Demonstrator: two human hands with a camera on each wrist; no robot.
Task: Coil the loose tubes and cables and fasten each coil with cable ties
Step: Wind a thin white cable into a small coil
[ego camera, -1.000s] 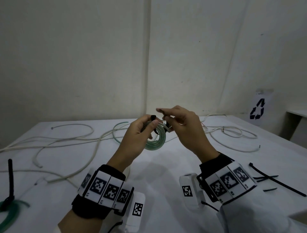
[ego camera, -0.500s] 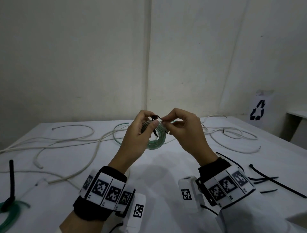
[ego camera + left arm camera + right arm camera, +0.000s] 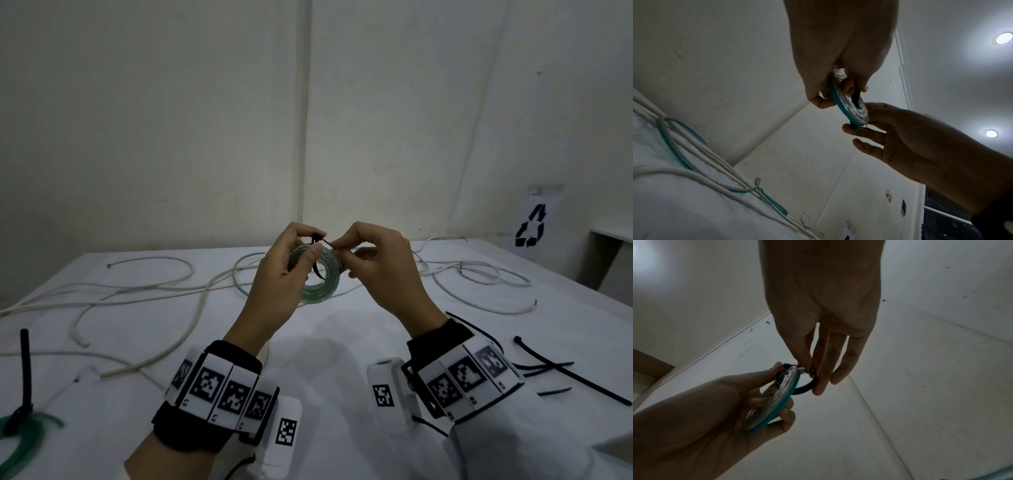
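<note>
A small coil of clear green tube (image 3: 322, 284) is held up above the table (image 3: 342, 342) by my left hand (image 3: 291, 267), whose thumb and fingers grip its upper left side. A black cable tie (image 3: 317, 265) loops round the coil. My right hand (image 3: 363, 260) pinches the tie's thin tail at the top of the coil. In the right wrist view the tie (image 3: 805, 386) forms a loose loop beside the coil (image 3: 777, 395). The left wrist view shows the coil (image 3: 849, 107) edge on, with the tie (image 3: 856, 97) through its middle.
Loose white cables (image 3: 137, 294) and a green tube (image 3: 246, 270) sprawl over the far table. More white cable (image 3: 479, 281) lies at the right. Spare black cable ties (image 3: 561, 370) lie at the right front. A tied green coil (image 3: 20, 431) sits at the left edge.
Both hands have lifted the coil a little. My right fingers shifted from beside the coil to pinching the tie's tail at its top, and the tie now loops round the coil.
</note>
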